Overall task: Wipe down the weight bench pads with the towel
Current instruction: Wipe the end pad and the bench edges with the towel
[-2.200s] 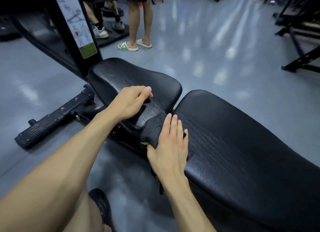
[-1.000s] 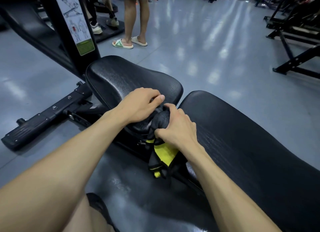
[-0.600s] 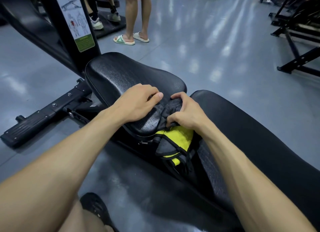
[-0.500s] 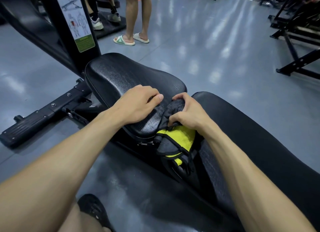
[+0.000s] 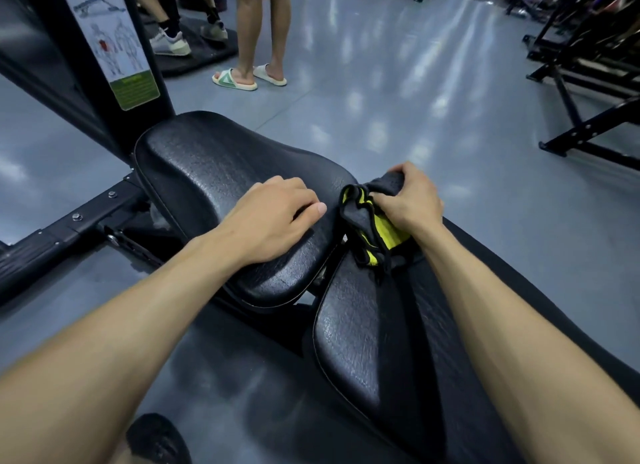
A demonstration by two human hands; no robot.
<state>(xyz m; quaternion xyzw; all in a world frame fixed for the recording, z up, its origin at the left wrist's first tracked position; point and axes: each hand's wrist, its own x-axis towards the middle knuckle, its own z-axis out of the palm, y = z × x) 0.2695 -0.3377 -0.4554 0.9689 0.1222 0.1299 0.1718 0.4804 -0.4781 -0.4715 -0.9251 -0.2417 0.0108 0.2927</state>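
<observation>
Right hand [image 5: 412,200] has moved up with the towel [image 5: 372,221], from the near side of the seat pad [image 5: 214,172] to its far corner, at the gap to the back pad [image 5: 374,325]. Grip: fingers curled, bunching the grey-yellow towel. Left hand [image 5: 273,217] rests flat on the seat pad, fingers relaxed, just beside the towel.

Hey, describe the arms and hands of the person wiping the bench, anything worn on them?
Both forearms are bare up to the frame edge: no sleeves show. The left hand and right hand wear no gloves, and no rings, watch or wristband show on the sides in view.
</observation>
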